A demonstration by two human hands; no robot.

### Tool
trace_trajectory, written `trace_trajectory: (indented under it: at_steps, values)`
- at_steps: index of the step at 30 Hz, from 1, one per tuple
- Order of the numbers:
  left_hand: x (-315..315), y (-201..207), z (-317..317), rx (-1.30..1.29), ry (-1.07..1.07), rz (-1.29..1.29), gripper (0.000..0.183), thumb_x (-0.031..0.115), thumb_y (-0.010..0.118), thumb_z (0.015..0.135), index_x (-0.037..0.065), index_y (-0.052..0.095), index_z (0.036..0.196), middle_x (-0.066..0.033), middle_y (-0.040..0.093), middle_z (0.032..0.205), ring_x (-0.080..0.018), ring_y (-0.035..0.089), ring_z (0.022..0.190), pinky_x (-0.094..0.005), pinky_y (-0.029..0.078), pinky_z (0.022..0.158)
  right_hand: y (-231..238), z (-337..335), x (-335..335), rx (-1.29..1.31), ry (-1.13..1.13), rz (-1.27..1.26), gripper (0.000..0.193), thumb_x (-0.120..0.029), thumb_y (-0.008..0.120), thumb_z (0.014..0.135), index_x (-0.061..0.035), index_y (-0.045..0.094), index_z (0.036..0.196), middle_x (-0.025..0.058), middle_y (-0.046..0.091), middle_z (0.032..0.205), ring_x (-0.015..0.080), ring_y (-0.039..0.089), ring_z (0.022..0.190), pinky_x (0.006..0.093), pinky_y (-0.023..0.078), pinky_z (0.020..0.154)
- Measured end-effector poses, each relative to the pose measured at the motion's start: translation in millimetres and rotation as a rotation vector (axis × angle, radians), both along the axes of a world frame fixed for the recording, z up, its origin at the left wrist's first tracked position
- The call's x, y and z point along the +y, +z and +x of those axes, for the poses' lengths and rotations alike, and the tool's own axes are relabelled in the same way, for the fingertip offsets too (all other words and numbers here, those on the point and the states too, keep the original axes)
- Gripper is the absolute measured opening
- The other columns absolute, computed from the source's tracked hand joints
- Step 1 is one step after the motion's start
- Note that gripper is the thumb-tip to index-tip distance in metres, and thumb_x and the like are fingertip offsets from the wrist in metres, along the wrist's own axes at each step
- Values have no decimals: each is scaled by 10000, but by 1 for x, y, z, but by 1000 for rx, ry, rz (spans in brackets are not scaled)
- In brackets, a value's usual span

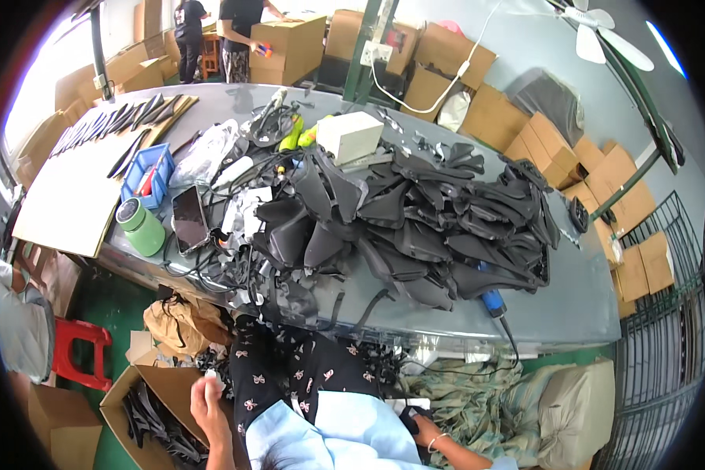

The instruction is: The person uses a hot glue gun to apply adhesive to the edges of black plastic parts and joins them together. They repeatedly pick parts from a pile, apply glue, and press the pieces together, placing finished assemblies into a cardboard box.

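Head view, only one available. Main pile of black moulded parts (403,247) covers the middle and right of the grey table (560,317); none of that pile is in either hand.

Left hand (207,407): raised beside the lap, next to an open cardboard box (182,385) with thin black pieces (145,415) inside. Fingers close together, slightly curled. Pale bit at the fingertips; can't tell if it's pinched or just behind them.

Right hand (427,431): low, at the right side of the light-blue cloth (356,431) on the lap. Fingers look bent around a small dark item (410,419); can't identify it, grip partly hidden.

Blue-handled corded tool (493,302) lies at the pile's front edge, nobody on it. Phone (189,219) and green jar (140,227) sit left of the pile, near the blue bin (147,176).

Step, my read: piece handling at the lap, between parts, with trimming or sorting at the table not active. Next move would call for settling the right-hand item, then a clear reach up to the pile's near edge, keeping off the tool cord.
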State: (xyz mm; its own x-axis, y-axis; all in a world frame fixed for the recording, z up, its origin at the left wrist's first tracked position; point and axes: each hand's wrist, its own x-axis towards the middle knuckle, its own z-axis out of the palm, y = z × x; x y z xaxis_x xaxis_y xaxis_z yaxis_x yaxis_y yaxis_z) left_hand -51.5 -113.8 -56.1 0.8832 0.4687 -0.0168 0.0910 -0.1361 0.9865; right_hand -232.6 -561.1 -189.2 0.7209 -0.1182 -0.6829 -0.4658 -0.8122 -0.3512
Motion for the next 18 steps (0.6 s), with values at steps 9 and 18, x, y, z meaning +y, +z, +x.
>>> trace_trajectory:
  at_steps: [9, 18]
  values:
    - [-109, 270, 38, -1073, -1114, -730, 326, 287, 469, 893, 16, 550, 730, -76, 513, 576, -242, 528, 482, -388, 419, 425, 57, 25, -13, -223, -11, -21, 643, -543, 676, 685, -32, 549, 1053, 164, 612, 999, 323, 587, 940, 385, 450, 821]
    - [-132, 315, 20, -1192, -1244, -781, 247, 270, 476, 897, 54, 570, 824, -45, 538, 728, -220, 518, 654, -377, 398, 567, 137, 131, 36, -933, 198, 101, 272, -241, 673, 766, -48, 588, 937, 82, 642, 755, 245, 623, 704, 351, 487, 640]
